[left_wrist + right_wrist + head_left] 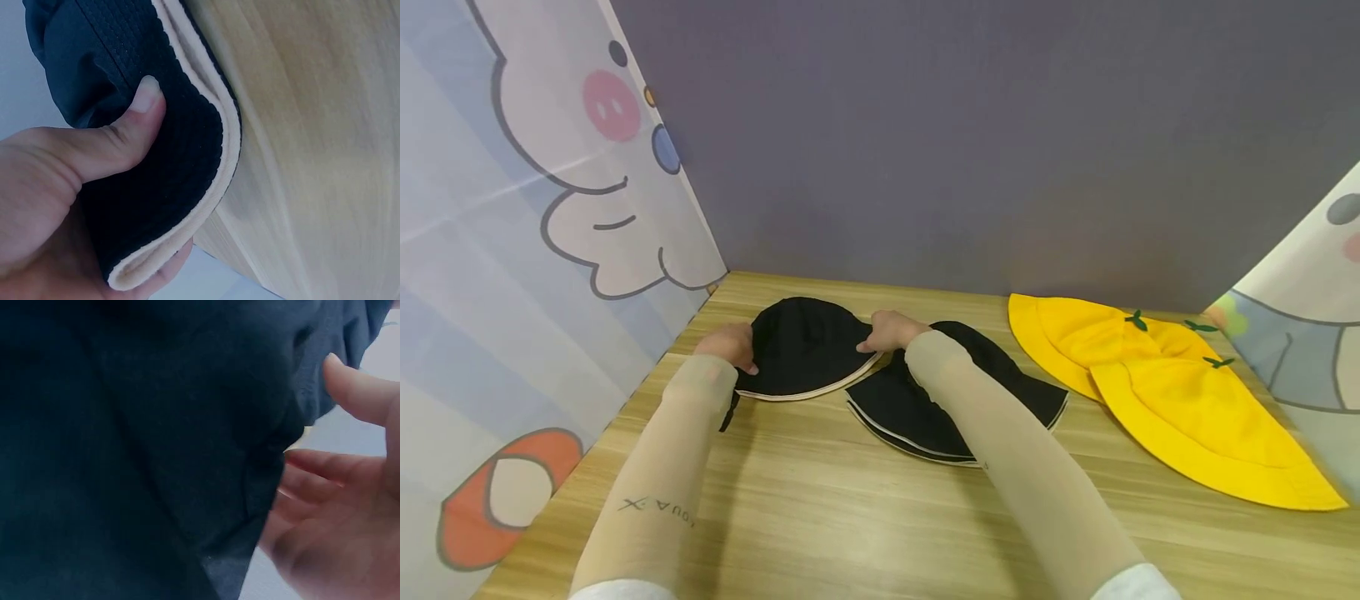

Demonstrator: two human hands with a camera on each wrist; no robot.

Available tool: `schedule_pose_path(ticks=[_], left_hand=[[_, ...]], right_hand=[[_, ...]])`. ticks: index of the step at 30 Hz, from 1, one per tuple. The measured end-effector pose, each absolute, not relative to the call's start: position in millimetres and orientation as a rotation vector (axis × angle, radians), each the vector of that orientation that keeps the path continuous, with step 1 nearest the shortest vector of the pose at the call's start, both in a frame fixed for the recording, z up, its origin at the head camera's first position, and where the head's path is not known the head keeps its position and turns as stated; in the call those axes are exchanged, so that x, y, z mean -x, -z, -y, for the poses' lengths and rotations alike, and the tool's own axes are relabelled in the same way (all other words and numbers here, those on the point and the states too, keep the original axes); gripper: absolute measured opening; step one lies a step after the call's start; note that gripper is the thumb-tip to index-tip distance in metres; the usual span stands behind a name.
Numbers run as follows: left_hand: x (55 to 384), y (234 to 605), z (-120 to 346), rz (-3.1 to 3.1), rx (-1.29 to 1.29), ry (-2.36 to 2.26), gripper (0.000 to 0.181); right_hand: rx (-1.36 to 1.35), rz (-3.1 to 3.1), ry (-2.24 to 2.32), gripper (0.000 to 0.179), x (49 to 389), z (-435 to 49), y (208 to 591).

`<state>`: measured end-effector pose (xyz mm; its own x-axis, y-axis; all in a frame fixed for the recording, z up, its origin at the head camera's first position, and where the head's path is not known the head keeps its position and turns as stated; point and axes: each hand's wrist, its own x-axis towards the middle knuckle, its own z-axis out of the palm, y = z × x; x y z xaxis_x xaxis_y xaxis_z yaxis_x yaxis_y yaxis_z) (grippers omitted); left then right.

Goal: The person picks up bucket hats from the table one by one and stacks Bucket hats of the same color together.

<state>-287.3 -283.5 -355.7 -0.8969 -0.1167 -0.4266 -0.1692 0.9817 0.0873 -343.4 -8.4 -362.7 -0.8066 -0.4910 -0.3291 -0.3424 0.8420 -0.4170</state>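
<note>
My left hand [727,346] pinches the left edge of a black bucket hat [808,346] with pale brim trim. In the left wrist view, the thumb of that hand [94,156] presses on the folded brim [187,144], its fingers underneath. At the same hat's right edge is my right hand [891,332]. Its thumb [356,394] touches dark cloth in the right wrist view, while the fingers stand apart from it and their tips are partly hidden. Below the right wrist lie stacked black hats [910,408], partly covered by the forearm.
Several yellow hats [1217,425] with green sprout tips overlap at the right of the wooden table [820,517]. A grey panel [925,150] rises along the back edge. Cartoon-printed cloth [460,292] hangs at the left, and similar cloth hangs at the right. A dark strap [729,412] dangles beside the left hand.
</note>
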Motion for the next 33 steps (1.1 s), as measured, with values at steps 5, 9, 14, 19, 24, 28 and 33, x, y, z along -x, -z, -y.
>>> schedule_pose_path(ticks=[5, 9, 14, 19, 24, 28, 33], left_hand=[[286.5, 356.7, 286.2, -2.683, 0.211, -0.194, 0.065], [286.7, 357.1, 289.1, -2.681, 0.220, -0.223, 0.063], [286.7, 355.4, 287.4, -2.681, 0.228, -0.224, 0.061], [282.8, 355.9, 284.7, -2.700, 0.229, -0.256, 0.058], [278.9, 357.9, 288.0, -2.709, 0.233, -0.325, 0.060], [276.3, 357.2, 287.4, -2.724, 0.212, -0.324, 0.056], [275.7, 350.5, 286.2, -2.742, 0.177, -0.290, 0.048]], right_hand=[[0.595, -2.654, 0.579, 0.046, 342.5, 15.7, 365.1], [0.547, -2.695, 0.708, 0.032, 341.4, 24.1, 364.2], [0.435, -2.765, 0.731, 0.029, 341.0, 35.1, 366.3], [0.406, -2.719, 0.751, 0.013, 336.8, 36.2, 369.5], [0.422, -2.704, 0.788, 0.011, 335.0, 31.8, 368.9], [0.456, -2.716, 0.842, 0.049, 330.2, 25.7, 365.3], [0.497, -2.684, 0.866, 0.049, 325.2, 20.0, 360.8]])
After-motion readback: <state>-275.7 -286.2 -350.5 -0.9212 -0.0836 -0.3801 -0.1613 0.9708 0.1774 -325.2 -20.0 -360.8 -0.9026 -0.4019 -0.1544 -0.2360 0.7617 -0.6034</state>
